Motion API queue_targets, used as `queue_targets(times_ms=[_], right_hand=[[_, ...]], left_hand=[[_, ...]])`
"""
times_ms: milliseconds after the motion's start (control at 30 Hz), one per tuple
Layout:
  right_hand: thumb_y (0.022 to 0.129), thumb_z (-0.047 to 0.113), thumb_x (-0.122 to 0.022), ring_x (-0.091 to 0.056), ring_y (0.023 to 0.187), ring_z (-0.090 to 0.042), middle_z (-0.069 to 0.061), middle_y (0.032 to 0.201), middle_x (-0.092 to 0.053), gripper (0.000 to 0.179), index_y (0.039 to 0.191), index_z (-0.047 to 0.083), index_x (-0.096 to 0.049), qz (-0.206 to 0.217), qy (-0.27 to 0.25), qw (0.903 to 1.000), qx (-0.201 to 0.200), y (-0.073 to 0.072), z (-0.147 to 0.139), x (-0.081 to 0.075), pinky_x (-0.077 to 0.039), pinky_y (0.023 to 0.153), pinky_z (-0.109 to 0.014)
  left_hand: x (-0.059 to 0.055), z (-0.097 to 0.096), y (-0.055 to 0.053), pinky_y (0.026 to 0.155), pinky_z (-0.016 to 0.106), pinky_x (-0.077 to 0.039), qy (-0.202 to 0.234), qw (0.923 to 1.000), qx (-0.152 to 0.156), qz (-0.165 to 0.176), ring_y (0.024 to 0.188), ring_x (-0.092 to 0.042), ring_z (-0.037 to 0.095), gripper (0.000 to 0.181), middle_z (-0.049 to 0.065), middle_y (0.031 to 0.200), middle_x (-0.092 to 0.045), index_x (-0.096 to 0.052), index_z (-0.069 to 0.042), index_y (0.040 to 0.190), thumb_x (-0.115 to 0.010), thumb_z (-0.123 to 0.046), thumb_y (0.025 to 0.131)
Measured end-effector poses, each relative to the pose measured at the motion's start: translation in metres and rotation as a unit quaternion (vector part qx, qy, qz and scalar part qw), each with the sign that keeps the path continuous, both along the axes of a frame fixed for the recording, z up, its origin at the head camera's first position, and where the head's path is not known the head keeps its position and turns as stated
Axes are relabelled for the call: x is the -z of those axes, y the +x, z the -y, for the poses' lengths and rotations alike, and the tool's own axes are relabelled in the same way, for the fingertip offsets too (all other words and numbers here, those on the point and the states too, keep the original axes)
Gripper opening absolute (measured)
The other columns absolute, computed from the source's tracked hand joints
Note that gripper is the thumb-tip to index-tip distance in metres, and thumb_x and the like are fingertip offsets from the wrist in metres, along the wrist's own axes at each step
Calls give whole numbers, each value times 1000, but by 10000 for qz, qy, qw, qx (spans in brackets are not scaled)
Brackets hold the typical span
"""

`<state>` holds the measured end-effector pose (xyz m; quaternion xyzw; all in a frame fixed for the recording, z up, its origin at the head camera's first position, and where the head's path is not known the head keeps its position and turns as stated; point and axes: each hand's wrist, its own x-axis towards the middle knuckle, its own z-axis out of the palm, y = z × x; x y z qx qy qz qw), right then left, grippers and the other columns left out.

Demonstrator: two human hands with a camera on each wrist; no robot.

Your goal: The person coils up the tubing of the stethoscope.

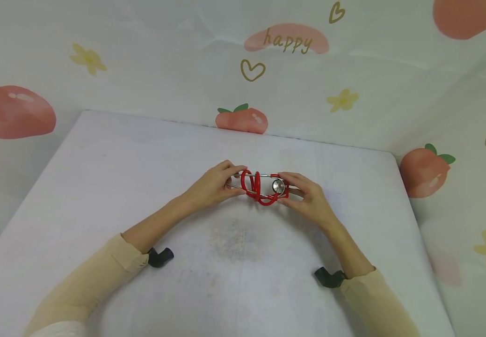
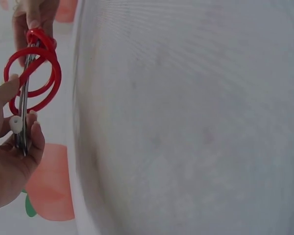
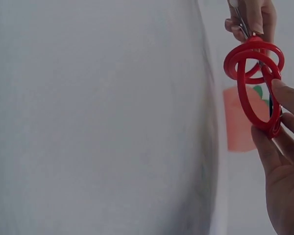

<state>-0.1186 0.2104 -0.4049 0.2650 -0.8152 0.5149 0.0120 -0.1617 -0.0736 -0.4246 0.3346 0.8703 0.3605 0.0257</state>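
A stethoscope [image 1: 257, 186] with red tubing and metal ear tubes is held between both hands above the table. Its red tube is looped around the metal tubes, and the round silver chest piece [image 1: 278, 186] shows near the right end. My left hand [image 1: 215, 184] grips the ear-tube end; a white ear tip [image 2: 16, 124] shows between its fingers in the left wrist view. At the other end, my right hand [image 1: 308, 195] pinches the red tubing [image 3: 242, 93] between thumb and fingers. Parts of the ear tubes are hidden behind the left fingers.
The white table [image 1: 234, 290] spreads out beneath both arms. Behind it hangs a pale cloth [image 1: 163, 61] printed with peaches, flowers and hearts. A black curved piece [image 1: 161, 257] sits at the left cuff, and a similar black piece [image 1: 329, 277] at the right cuff.
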Motion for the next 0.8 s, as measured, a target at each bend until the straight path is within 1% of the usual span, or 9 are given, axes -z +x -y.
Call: queue_targets(times_ms=[100, 233, 400, 533, 633, 733, 800], right_hand=[[75, -14, -79, -60, 114, -38, -27, 128, -58, 60, 130, -12, -57, 2, 25, 10000, 60, 0, -4, 1, -52, 87, -50], [74, -15, -79, -61, 113, -38, -26, 128, -59, 60, 130, -11, -58, 31, 76, 9998, 159, -1, -10, 3, -52, 88, -47], [76, -15, -78, -61, 114, -40, -26, 130, -58, 60, 132, -10, -57, 302, 106, 9993, 196, -2, -17, 6, -51, 90, -45], [77, -14, -77, -62, 113, -39, -25, 132, -58, 61, 134, -9, -56, 539, 125, 9982, 210, -4, -20, 8, -51, 91, -44], [79, -12, -77, -63, 112, -37, -24, 133, -58, 60, 135, -7, -56, 636, 203, 9975, 232, -6, -22, 8, -52, 91, -43], [80, -10, -76, -63, 111, -37, -23, 133, -58, 60, 136, -7, -55, 739, 282, 9966, 242, -8, -23, 8, -52, 92, -44], [81, -10, -76, -63, 111, -38, -23, 133, -59, 60, 136, -6, -55, 773, 341, 9961, 255, -10, -23, 7, -51, 92, -46]], left_hand=[[1, 0, -1, 74, 28, -51, -34, 10000, 60, 39, 88, -57, 16, 64, 11, 115, -60, -55, -5, 140, -82, -20, 84], [2, 1, -4, 81, 30, -52, -112, 9997, 159, 118, 98, -61, 16, 64, 11, 121, -62, -55, -4, 140, -82, -15, 83], [3, 0, -8, 87, 32, -53, -241, 9990, 321, 184, 105, -63, 17, 65, 11, 126, -62, -56, -3, 139, -83, -10, 81], [3, -1, -11, 94, 35, -51, -336, 9985, 360, 219, 106, -62, 17, 67, 10, 126, -63, -55, -4, 140, -84, -11, 81], [4, -1, -13, 95, 36, -50, -347, 9985, 372, 221, 106, -62, 17, 66, 8, 125, -64, -55, -5, 141, -83, -13, 82], [5, 0, -15, 97, 37, -48, -333, 9986, 373, 180, 107, -61, 19, 64, 9, 125, -65, -55, -5, 140, -82, -16, 83], [6, 0, -16, 100, 38, -46, -344, 9986, 348, 176, 112, -61, 20, 64, 8, 128, -64, -55, -6, 141, -82, -18, 84]])
